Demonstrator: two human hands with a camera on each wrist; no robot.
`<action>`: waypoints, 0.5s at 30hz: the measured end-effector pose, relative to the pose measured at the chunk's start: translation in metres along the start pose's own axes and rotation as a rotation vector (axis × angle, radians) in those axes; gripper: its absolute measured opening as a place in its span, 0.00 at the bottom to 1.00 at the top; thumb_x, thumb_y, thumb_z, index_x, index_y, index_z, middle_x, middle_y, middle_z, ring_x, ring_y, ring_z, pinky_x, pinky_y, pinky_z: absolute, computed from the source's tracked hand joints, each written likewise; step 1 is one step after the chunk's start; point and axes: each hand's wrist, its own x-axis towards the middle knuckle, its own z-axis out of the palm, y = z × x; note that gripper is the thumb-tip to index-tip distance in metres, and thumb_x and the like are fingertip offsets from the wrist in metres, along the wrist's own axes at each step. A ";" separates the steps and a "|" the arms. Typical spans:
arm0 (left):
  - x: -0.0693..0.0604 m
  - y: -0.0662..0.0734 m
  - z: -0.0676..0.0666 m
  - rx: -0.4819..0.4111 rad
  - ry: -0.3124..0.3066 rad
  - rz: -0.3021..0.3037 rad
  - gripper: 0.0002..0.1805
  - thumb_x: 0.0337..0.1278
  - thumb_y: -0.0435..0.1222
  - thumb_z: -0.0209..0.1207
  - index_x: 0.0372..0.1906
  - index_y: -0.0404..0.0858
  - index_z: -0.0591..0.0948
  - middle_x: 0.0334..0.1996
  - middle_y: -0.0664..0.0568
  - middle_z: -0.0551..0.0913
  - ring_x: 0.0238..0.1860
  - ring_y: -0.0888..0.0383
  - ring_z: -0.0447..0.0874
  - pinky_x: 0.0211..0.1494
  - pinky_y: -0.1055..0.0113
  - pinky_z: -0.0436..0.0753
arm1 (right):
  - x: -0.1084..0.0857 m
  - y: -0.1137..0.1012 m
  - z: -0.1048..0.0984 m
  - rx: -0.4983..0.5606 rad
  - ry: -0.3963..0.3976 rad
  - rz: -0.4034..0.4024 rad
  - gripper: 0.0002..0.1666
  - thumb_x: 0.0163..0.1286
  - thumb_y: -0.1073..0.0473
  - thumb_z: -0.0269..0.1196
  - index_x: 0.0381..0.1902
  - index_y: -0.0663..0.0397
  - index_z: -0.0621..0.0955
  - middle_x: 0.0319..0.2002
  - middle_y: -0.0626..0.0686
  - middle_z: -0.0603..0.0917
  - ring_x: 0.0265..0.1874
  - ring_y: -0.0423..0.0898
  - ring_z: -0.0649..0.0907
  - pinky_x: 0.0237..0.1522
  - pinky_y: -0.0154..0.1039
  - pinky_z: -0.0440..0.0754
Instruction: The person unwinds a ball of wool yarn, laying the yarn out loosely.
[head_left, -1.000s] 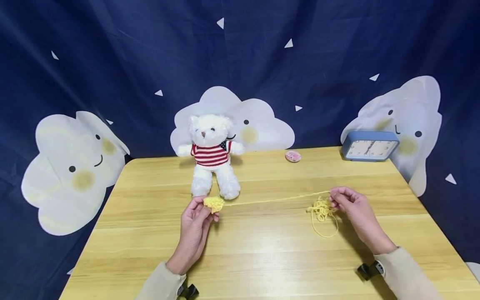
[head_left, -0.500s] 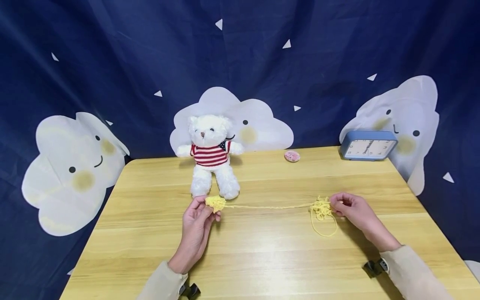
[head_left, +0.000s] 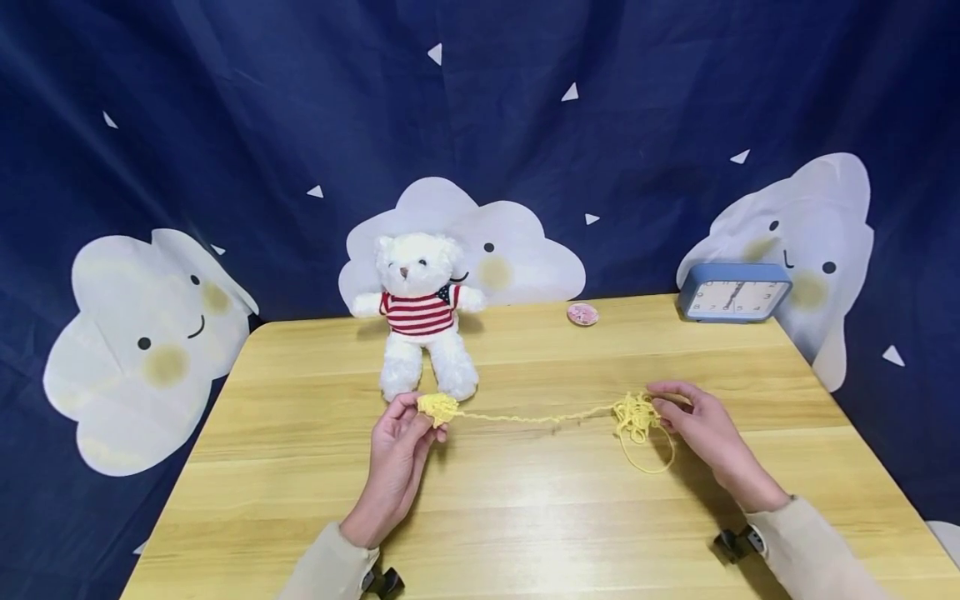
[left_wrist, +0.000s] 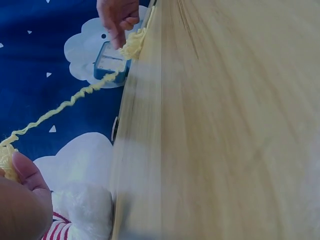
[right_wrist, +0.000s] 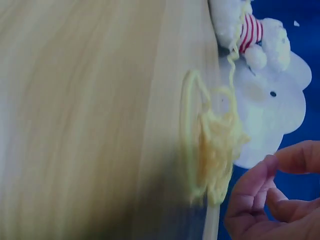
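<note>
My left hand [head_left: 396, 457] pinches a small yellow crocheted piece [head_left: 438, 409] between thumb and fingers, just in front of the teddy bear's feet. From it a crinkled yellow yarn strand [head_left: 525, 419] sags loosely across to a tangled yarn pile [head_left: 635, 417] on the right. My right hand [head_left: 708, 433] is beside that pile, thumb and index finger apart in the head view. No yarn shows between its fingers in the right wrist view, where the pile [right_wrist: 220, 150] lies beside the fingertips. One yarn loop hangs out of the pile toward the front.
A white teddy bear [head_left: 420, 317] in a striped top sits at the back of the wooden table [head_left: 525, 517]. Behind it hangs a dark blue cloud-print curtain. A small pink round item [head_left: 582, 314] lies near the back edge, and a blue clock [head_left: 735, 292] stands back right.
The yarn strand, taut between both hands a second ago, now hangs slack. My right hand has let go of it beside the pile; my left hand with the crocheted piece has shifted slightly right.
</note>
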 end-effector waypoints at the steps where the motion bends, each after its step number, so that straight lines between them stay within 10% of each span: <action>1: 0.000 0.000 0.000 -0.001 -0.003 -0.001 0.13 0.72 0.18 0.55 0.52 0.35 0.79 0.43 0.47 0.84 0.36 0.54 0.85 0.38 0.69 0.88 | 0.000 -0.002 0.003 0.006 0.011 -0.006 0.24 0.82 0.63 0.63 0.68 0.73 0.78 0.52 0.61 0.85 0.35 0.39 0.82 0.35 0.32 0.84; 15: 0.001 0.000 0.001 0.000 0.000 -0.021 0.14 0.71 0.16 0.54 0.52 0.34 0.78 0.44 0.46 0.83 0.37 0.54 0.85 0.40 0.68 0.89 | 0.002 -0.033 0.067 0.274 -0.179 -0.070 0.23 0.82 0.64 0.62 0.69 0.71 0.78 0.54 0.66 0.85 0.42 0.51 0.87 0.48 0.38 0.88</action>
